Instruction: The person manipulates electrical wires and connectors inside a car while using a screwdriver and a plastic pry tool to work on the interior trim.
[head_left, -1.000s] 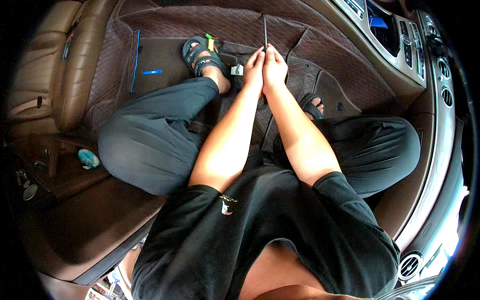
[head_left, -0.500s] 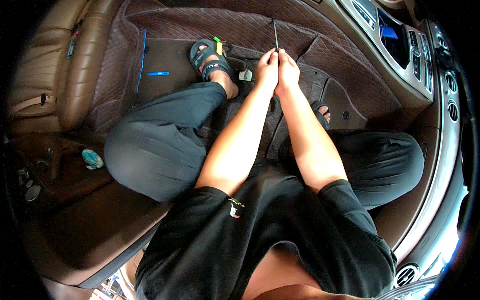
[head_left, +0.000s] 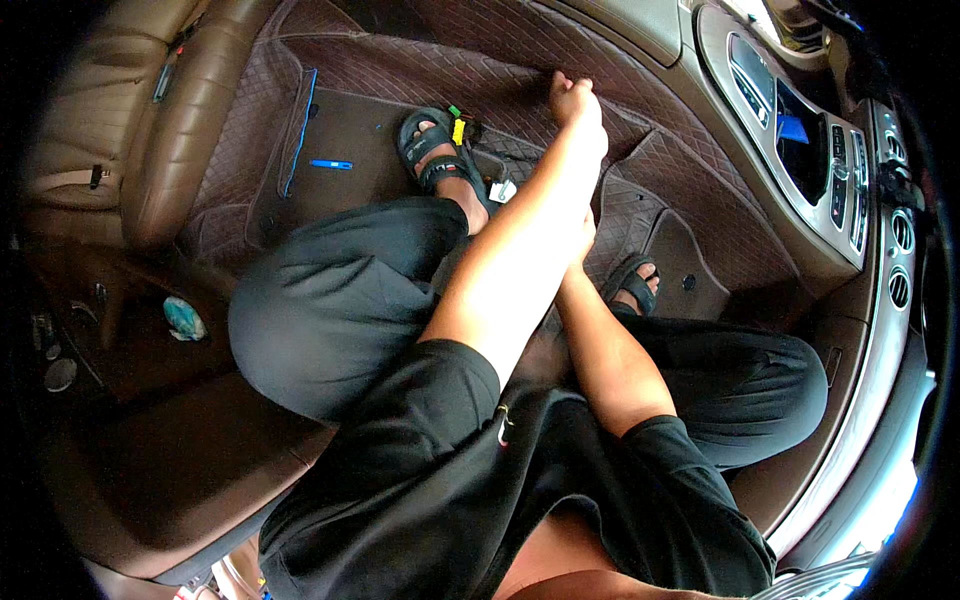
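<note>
My left hand [head_left: 573, 100] is stretched far forward against the quilted brown floor lining [head_left: 480, 70]. Its fingers look curled, and whatever they hold is hidden. Behind my left forearm, my right hand [head_left: 587, 240] shows only at its edge near the wrist; its fingers cannot be seen. The thin dark rod seen earlier is out of sight. Left of my forearm, a white connector [head_left: 502, 191] lies beside my sandalled foot [head_left: 440, 160]. Yellow [head_left: 458, 132] and green [head_left: 454, 112] plastic pieces sit at that foot's far side.
A blue flat tool [head_left: 331, 164] lies on the floor at the left, near a blue-edged strip [head_left: 302, 130]. A brown seat [head_left: 190, 130] stands far left. The centre console [head_left: 800, 130] runs along the right. A crumpled blue-white packet [head_left: 184, 318] rests left of my knee.
My hands have parted: the left reached forward and right, while the right drew back beneath the left forearm. The thin rod both hands held no longer shows. The view has shifted slightly.
</note>
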